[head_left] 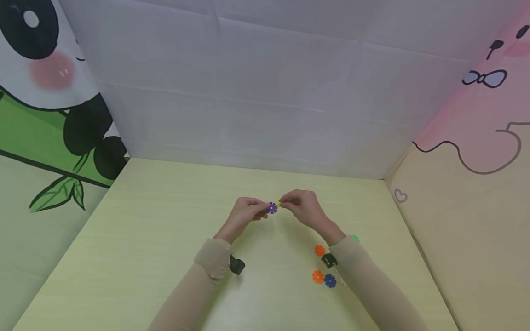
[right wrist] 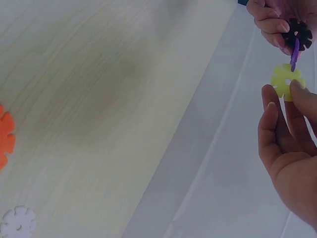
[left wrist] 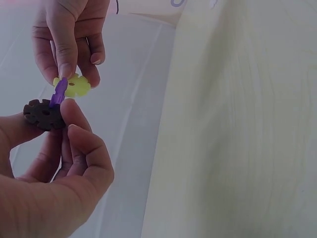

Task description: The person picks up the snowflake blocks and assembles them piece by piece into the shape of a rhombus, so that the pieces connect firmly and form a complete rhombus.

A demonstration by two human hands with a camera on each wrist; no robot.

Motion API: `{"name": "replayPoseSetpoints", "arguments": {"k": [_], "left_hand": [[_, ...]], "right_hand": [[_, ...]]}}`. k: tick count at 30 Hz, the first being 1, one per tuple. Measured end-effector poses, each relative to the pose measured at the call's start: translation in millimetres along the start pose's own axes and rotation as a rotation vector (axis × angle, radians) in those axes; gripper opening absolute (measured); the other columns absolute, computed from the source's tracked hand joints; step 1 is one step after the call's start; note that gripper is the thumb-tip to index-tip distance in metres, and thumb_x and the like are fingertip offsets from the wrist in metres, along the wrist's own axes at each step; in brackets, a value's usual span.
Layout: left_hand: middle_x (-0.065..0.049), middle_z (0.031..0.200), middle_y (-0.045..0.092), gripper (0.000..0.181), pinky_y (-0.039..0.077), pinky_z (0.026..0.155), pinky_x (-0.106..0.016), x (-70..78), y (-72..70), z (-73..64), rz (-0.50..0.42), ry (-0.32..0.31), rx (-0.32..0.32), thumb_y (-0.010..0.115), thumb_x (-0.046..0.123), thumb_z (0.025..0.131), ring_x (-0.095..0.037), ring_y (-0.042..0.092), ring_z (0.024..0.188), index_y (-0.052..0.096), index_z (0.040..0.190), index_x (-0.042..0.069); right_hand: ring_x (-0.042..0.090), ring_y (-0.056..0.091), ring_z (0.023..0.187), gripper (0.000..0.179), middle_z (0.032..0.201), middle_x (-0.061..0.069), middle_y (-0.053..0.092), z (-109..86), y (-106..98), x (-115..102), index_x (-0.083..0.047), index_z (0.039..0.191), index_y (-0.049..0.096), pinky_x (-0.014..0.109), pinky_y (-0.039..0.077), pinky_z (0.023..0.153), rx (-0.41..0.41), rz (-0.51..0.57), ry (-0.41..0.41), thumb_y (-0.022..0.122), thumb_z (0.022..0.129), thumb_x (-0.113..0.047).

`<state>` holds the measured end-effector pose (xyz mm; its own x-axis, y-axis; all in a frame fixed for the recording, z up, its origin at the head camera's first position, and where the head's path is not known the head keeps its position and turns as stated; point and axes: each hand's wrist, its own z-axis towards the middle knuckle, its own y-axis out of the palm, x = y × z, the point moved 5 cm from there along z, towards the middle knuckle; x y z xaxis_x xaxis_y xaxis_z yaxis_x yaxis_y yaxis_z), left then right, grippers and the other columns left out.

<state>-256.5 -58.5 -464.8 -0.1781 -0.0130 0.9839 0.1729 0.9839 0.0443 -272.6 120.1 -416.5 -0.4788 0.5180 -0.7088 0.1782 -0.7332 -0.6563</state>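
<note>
Between thumb and fingers, my left hand [head_left: 243,213] pinches a black notched plastic disc [left wrist: 40,116], seen best in the left wrist view. A purple notched disc [head_left: 272,208] stands edge-on to it, slotted into its rim. My right hand [head_left: 305,208] pinches a yellow notched disc [right wrist: 280,78], which meets the far edge of the purple one. Whether the yellow and purple discs are interlocked or only touching, I cannot tell. Both hands hold the pieces up above the table, with fingertips covering parts of the black and yellow discs.
On the table [head_left: 157,239], near my right forearm, lie two orange discs [head_left: 318,276], a blue disc [head_left: 330,281], a white disc [right wrist: 18,222] and a green disc [head_left: 355,238], partly hidden by the sleeve. A pale cloth wall [head_left: 248,128] rises behind; printed panels flank both sides.
</note>
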Motion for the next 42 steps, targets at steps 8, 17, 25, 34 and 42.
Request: {"name": "replayPoseSetpoints", "arguments": {"k": [8,17,25,34,42], "left_hand": [[-0.013,0.087,0.070,0.017,0.052,0.073,-0.030,1.6,0.0,-2.4,-0.003,0.003,0.004,0.069,0.015,0.089,-0.020,0.066,0.073,0.072,0.092,-0.001],[-0.012,0.086,0.069,0.015,0.052,0.073,-0.031,-0.9,1.0,-12.9,0.013,-0.017,0.025,0.070,0.014,0.089,-0.021,0.065,0.072,0.073,0.089,0.000],[-0.012,0.083,0.069,0.014,0.053,0.074,-0.035,1.8,3.7,-7.9,0.004,-0.004,0.016,0.070,0.013,0.088,-0.019,0.064,0.069,0.072,0.086,-0.001],[-0.013,0.083,0.069,0.016,0.053,0.071,-0.032,2.0,4.9,-4.4,-0.010,-0.018,0.019,0.071,0.014,0.087,-0.019,0.064,0.067,0.072,0.087,-0.002],[-0.014,0.083,0.069,0.017,0.052,0.064,-0.027,2.3,7.4,-4.5,-0.018,-0.033,0.011,0.069,0.012,0.089,-0.017,0.063,0.065,0.071,0.089,-0.005]], "right_hand": [[0.011,0.067,0.077,0.007,0.087,-0.001,0.070,1.5,0,-3,-0.007,0.090,0.075,0.025,0.053,0.068,0.001,-0.025,-0.004,0.074,0.083,-0.006],[0.008,0.067,0.077,0.006,0.084,-0.003,0.070,-3.7,6,-4,-0.007,0.088,0.075,0.022,0.053,0.068,-0.007,-0.012,-0.067,0.075,0.082,-0.006],[0.008,0.067,0.076,0.007,0.084,0.000,0.070,-1.2,1,-9,-0.006,0.087,0.075,0.021,0.052,0.068,-0.006,-0.053,-0.128,0.075,0.081,-0.002],[0.010,0.067,0.075,0.006,0.085,0.003,0.071,0.0,-4,-12,-0.003,0.088,0.075,0.024,0.053,0.065,-0.032,-0.016,-0.162,0.074,0.082,-0.001],[0.010,0.066,0.075,0.006,0.084,0.003,0.071,-0.1,-2,-15,-0.004,0.087,0.075,0.022,0.053,0.066,-0.039,-0.070,-0.286,0.073,0.082,-0.001]]}}
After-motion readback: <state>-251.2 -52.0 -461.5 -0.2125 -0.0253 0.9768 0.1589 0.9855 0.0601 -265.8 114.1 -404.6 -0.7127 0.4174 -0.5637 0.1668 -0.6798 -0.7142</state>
